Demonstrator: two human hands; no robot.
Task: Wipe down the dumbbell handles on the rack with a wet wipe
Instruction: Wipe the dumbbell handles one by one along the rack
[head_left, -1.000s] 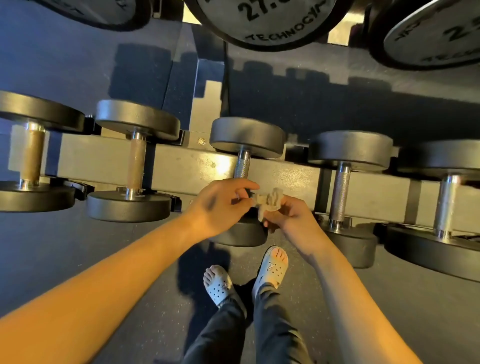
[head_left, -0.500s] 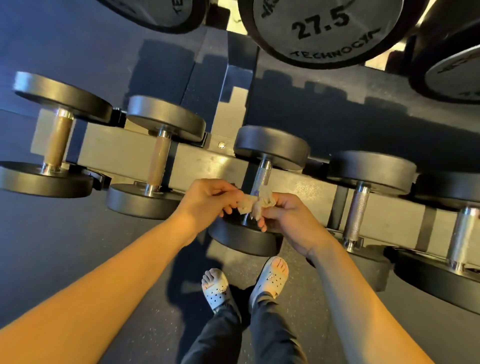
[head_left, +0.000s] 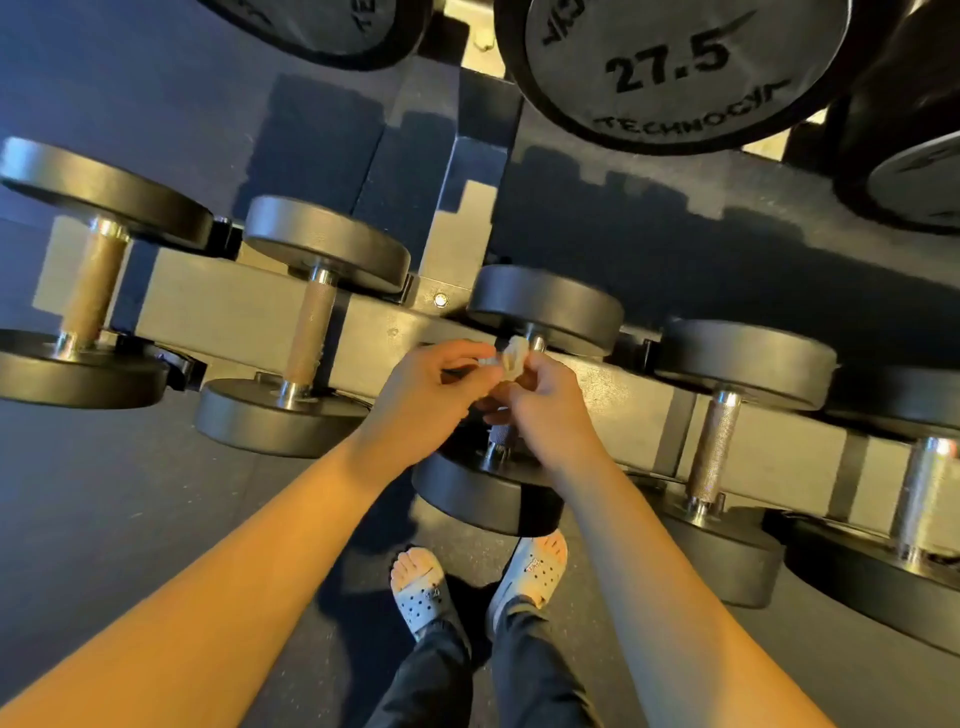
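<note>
Head view: two hands pinch a crumpled wet wipe (head_left: 511, 358) over the middle dumbbell (head_left: 483, 499).
Just above centre, the left hand (head_left: 421, 400) and right hand (head_left: 545, 410) meet, fingertips closed narrowly on the pale, bunched wipe. They hide most of the handle (head_left: 497, 440); only its knurled lower end shows, so whether the wipe touches metal cannot be told. The rack (head_left: 228, 312) runs from 9 to 4 o'clock. At 1 o'clock a plate (head_left: 675, 67) marked 27.5 is cut off at the top.

One wide-angle camera, worn on the head, looks steeply down and forward over the dumbbell rack (head_left: 249, 317), near enough for arm's reach; the feet (head_left: 421, 587) show at bottom. The upper weights (head_left: 675, 67) seem stretched by the lens.
</note>
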